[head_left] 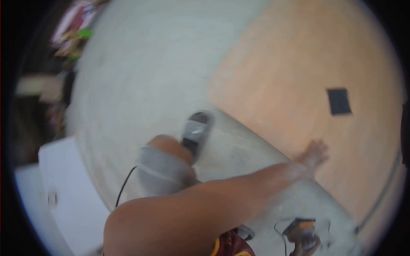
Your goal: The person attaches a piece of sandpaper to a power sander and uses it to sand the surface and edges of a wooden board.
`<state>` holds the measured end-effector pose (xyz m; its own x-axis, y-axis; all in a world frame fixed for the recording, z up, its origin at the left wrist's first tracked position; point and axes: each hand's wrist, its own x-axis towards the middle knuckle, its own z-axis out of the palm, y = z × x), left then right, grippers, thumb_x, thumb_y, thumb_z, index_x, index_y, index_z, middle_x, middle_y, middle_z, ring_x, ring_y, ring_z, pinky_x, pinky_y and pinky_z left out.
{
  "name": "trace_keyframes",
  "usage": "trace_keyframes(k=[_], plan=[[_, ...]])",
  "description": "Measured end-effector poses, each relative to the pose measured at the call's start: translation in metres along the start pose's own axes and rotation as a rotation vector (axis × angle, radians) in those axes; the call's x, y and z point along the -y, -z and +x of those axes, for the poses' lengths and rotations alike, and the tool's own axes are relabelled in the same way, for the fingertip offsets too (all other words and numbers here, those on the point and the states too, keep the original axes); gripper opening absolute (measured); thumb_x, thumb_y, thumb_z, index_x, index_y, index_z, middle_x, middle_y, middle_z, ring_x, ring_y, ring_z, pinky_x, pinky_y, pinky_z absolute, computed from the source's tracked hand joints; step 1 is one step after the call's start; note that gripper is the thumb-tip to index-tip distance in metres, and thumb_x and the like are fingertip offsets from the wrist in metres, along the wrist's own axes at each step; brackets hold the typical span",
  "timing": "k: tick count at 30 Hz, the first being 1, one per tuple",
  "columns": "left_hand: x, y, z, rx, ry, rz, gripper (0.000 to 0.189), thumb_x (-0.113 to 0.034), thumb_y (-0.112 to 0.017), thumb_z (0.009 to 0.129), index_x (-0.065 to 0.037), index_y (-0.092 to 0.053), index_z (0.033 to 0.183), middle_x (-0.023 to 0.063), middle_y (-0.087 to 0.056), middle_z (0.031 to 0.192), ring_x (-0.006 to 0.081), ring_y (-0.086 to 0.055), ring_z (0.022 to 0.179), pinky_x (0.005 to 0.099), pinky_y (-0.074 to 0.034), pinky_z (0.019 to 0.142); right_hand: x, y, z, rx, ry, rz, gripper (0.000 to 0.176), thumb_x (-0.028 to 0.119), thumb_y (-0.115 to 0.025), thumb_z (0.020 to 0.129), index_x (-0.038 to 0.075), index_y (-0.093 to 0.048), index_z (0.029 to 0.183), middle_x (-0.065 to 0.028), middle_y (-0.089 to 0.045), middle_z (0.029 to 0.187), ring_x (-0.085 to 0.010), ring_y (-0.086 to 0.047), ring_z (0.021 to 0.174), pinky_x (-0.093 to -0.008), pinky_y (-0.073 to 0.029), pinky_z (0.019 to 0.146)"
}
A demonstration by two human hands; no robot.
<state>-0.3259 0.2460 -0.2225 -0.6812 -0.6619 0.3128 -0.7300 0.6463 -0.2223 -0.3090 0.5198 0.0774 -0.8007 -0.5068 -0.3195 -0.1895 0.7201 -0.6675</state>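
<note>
My left arm reaches across the view, and my left hand [315, 156] is over the near edge of a light brown wooden board [273, 98], its fingers stretched out and blurred. Whether the palm touches the board is unclear. Farther up on the board lies a dark square pad [339, 101]. At the bottom right, my right hand [308, 248] is wrapped round a grey and orange power tool [301, 230], tilted beside the board's edge. Part of that hand is cut off by the frame.
A knee and a foot in a dark sandal [196, 130] are on the pale floor [149, 64]. White panels [72, 192] stand at the lower left, near a black cable [125, 186]. Blurred clutter [70, 40] lines the upper left.
</note>
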Motion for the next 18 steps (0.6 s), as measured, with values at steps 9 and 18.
trace_keyframes(k=[9,18], plan=[[0.268,0.057,0.038,0.174,-0.742,-1.21,0.068,-0.046,-0.063,0.098,-0.017,-0.045,0.157,0.0155,-0.024,0.171,0.0353,-0.016,0.16,0.0539,-0.01,0.13,0.029,-0.021,-0.078,-0.347,-0.188,0.308,0.056,0.003,-0.078,0.088,-0.001,-0.05,0.137,-0.013,-0.064,0.116,-0.0217,-0.063,0.11,-0.039,-0.056,0.095],[0.281,0.006,0.083,0.24,-1.018,-0.621,0.076,-0.051,-0.06,0.099,-0.024,-0.033,0.164,0.0103,-0.028,0.171,0.0339,-0.024,0.158,0.0539,-0.018,0.127,0.183,-0.065,-0.061,-0.699,-0.136,-0.541,0.059,0.024,-0.084,0.065,0.006,-0.063,0.118,-0.0144,-0.066,0.111,-0.0351,-0.064,0.102,-0.043,-0.051,0.091]])
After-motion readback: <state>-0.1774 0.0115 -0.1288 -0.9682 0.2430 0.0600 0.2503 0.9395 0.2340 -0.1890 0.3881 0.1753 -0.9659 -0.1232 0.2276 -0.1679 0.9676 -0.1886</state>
